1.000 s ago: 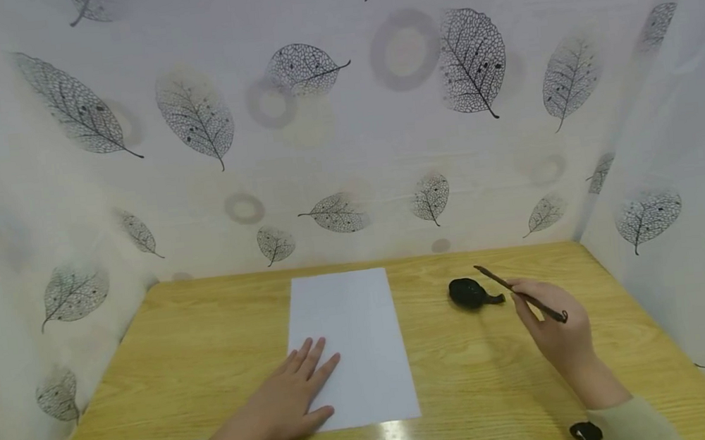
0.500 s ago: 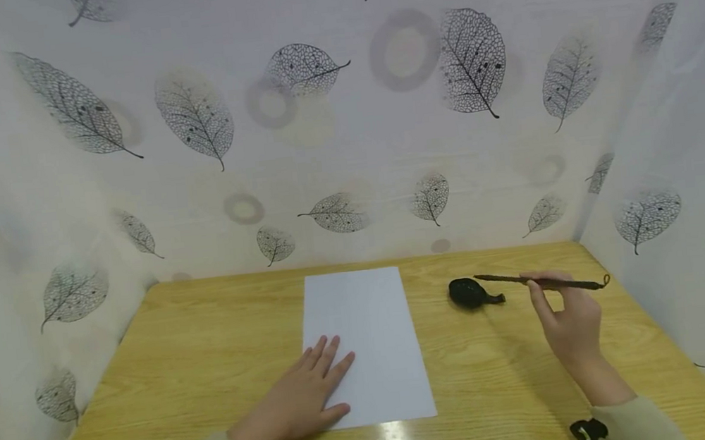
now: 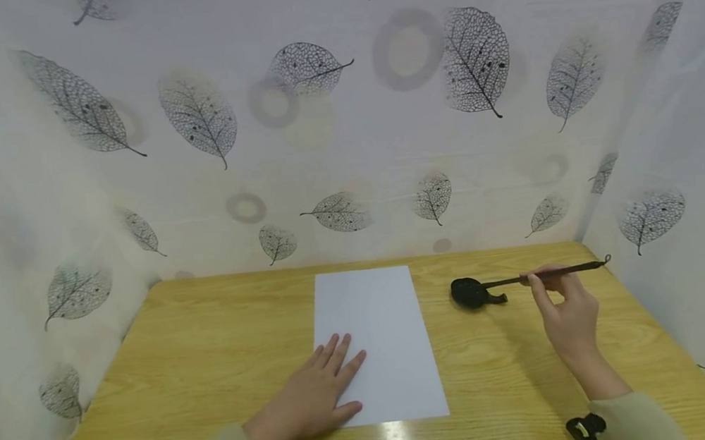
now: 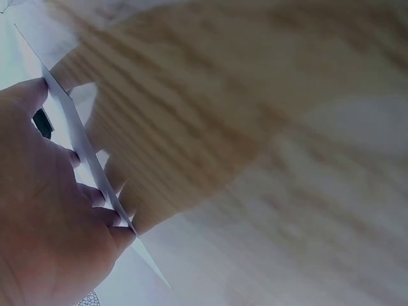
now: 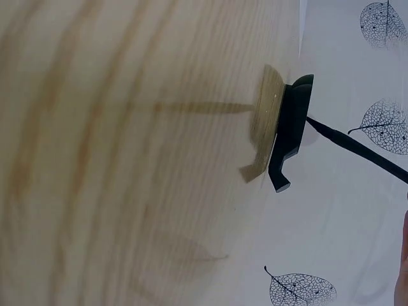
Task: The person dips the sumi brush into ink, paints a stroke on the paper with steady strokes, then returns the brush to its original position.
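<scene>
My left hand [image 3: 321,393] lies with fingers spread on the left part of a white sheet of paper [image 3: 391,358]. In the left wrist view its fingertips touch the sheet, seen nearly edge-on. My right hand [image 3: 568,309] pinches a dark writing brush [image 3: 577,268] with a small loop at its end. The brush slants left and down to a black inkstone [image 3: 466,294] with a short curved stem. In the right wrist view the brush tip [image 5: 312,121] reaches the inkstone's rim; whether it touches ink inside is hidden. Only an edge of the right hand [image 5: 401,261] shows there.
Both rest over a glossy wooden table [image 3: 231,345]. Leaf-patterned cloth [image 3: 345,143] stands along its back and both sides. A black wrist strap [image 3: 584,430] is at the right sleeve. The inkstone stands right of the paper.
My left hand and the paper have slid to the right. My right hand has turned the brush from a steep slant through near level, and its tip has come to the inkstone.
</scene>
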Available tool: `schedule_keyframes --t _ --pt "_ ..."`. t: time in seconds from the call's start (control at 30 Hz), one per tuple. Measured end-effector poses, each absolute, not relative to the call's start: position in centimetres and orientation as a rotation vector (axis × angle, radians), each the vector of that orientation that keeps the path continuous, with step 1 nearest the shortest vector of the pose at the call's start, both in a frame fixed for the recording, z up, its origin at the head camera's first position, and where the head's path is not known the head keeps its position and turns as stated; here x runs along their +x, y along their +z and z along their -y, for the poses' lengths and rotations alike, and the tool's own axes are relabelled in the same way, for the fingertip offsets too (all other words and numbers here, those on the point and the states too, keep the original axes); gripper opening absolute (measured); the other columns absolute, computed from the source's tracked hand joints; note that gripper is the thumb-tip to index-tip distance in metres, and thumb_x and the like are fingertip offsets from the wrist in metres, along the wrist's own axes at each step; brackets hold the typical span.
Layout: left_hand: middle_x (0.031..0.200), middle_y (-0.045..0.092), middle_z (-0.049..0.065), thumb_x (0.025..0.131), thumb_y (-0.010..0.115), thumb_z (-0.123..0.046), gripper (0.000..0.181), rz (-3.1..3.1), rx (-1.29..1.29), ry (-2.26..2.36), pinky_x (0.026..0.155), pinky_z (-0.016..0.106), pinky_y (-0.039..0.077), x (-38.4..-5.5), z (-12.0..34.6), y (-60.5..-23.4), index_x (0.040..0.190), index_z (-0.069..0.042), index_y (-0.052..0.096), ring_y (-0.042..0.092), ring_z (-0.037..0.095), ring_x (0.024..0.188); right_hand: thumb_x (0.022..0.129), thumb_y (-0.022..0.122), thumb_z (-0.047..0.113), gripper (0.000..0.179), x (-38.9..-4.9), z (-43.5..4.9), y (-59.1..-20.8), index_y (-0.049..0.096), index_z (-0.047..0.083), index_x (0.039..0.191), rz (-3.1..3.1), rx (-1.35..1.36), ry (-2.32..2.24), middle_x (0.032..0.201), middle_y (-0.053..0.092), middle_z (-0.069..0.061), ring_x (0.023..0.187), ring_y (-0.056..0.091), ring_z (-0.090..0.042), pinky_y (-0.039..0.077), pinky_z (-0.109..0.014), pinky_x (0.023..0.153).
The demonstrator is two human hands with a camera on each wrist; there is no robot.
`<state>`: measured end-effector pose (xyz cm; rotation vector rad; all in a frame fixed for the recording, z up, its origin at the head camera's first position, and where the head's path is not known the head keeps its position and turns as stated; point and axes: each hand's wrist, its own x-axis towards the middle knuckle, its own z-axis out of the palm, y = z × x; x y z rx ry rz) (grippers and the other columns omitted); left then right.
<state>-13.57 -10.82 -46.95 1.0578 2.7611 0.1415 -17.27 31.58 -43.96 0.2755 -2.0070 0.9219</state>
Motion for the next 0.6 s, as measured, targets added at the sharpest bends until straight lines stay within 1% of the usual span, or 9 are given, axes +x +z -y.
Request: schedule_keyframes --t 0.17,0.27,0.37,0.47,0.6 --pt "0.177 0.018 0.021 0.106 0.051 -0.058 0.078 -2.747 1.057 0.145 0.133 0.053 0.028 -13.56 10.33 -46.42 0.169 -0.018 0.030 0.021 0.040 0.164 0.092 0.069 -0.017 0.013 -17.69 -31.39 -44.45 0.067 -0.017 0.104 1.985 0.231 0.979 0.102 0.062 0.036 0.090 0.059 0.027 0.046 0.005 0.082" --pt "0.177 0.018 0.020 0.106 0.051 -0.058 0.077 -2.734 1.056 0.142 0.133 0.054 0.028 -13.59 10.05 -46.33 0.169 -0.018 0.030 0.021 0.040 0.164 0.092 0.071 -0.015 0.014 -17.87 -31.22 -44.74 0.070 -0.014 0.106 1.984 0.178 1.028 0.099 0.064 0.032 0.087 0.061 0.026 0.046 0.004 0.080" --pt "0.177 0.017 0.020 0.106 0.051 -0.058 0.077 -2.729 1.050 0.137 0.133 0.054 0.028 -13.62 9.92 -46.41 0.169 -0.019 0.029 0.020 0.039 0.165 0.094 0.072 -0.011 0.012 -17.97 -31.11 -44.90 0.070 -0.013 0.106 2.018 0.133 1.067 0.098 0.064 0.030 0.085 0.061 0.026 0.047 0.004 0.078" --pt "0.178 0.016 0.019 0.106 0.051 -0.058 0.077 -2.727 1.045 0.136 0.133 0.054 0.027 -13.63 9.90 -46.54 0.169 -0.019 0.029 0.019 0.039 0.165 0.096 0.070 -0.008 0.011 -17.95 -31.12 -44.90 0.069 -0.013 0.106 2.060 0.108 1.063 0.096 0.062 0.032 0.084 0.060 0.027 0.046 0.004 0.077" --pt "0.178 0.017 0.019 0.107 0.050 -0.059 0.077 -2.733 1.050 0.122 0.133 0.053 0.028 -13.59 9.91 -46.63 0.169 -0.019 0.029 0.020 0.039 0.165 0.098 0.070 -0.006 0.012 -17.94 -31.22 -44.83 0.067 -0.014 0.106 2.094 0.087 1.046 0.093 0.060 0.038 0.082 0.057 0.029 0.046 0.004 0.076"
